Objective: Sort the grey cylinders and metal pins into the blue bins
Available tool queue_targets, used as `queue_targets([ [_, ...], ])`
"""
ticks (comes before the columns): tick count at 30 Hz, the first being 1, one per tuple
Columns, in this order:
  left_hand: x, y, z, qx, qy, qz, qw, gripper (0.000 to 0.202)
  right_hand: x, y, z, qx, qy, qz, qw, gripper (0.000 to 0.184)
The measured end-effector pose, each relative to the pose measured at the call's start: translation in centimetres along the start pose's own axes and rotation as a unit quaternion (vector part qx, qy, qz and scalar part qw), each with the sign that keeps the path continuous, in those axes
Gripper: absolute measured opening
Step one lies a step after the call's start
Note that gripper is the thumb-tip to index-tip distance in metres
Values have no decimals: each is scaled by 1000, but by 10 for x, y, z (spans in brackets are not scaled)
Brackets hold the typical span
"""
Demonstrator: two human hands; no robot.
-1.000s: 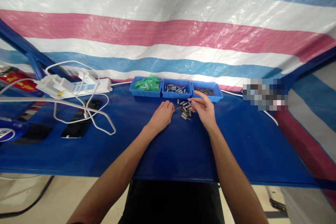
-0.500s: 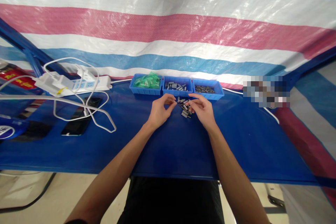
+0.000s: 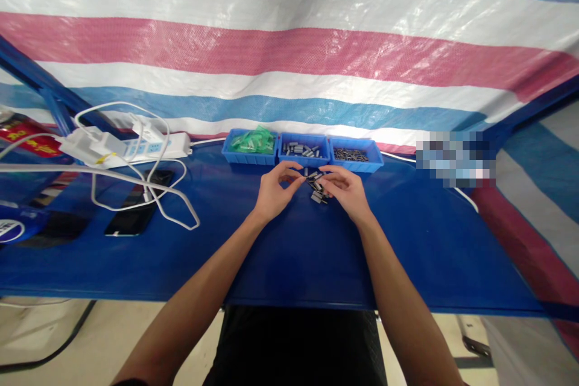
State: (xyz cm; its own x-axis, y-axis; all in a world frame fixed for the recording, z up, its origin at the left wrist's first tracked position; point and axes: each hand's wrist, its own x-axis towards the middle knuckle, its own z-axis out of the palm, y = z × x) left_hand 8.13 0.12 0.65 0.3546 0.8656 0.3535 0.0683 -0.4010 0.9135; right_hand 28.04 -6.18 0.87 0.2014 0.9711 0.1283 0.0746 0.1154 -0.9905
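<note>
Two hands meet above a small heap of metal sleeves [image 3: 317, 188] on the blue tabletop [image 3: 289, 253], just in front of the middle tray [image 3: 302, 151]. Our left hand [image 3: 274, 190] pinches something small at its fingertips, and our right hand [image 3: 346, 188] does likewise; we cannot tell exactly what each holds. We judge this a joining step: the next move calls for lining the two pieces up end to end.

Small grey metal sleeves [image 3: 318, 188] lie heaped between the hands.
</note>
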Motion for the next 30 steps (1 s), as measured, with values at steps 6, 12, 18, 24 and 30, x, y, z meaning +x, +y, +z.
queue_targets([
  [6,-2,2,1,2,-37,-14,999,24,-1,-3,1,30,-12,19,999,44],
  [12,-2,3,2,14,-42,-11,999,22,-1,-5,0,40,-15,27,999,41],
  [18,-2,1,3,17,-59,-1,998,21,-1,-2,1,51,-27,29,998,31],
  [24,-4,-1,6,14,-69,-2,997,19,0,0,3,63,-31,36,997,31],
  [30,-4,-2,6,30,-69,11,997,18,0,-2,2,57,-33,40,997,32],
])
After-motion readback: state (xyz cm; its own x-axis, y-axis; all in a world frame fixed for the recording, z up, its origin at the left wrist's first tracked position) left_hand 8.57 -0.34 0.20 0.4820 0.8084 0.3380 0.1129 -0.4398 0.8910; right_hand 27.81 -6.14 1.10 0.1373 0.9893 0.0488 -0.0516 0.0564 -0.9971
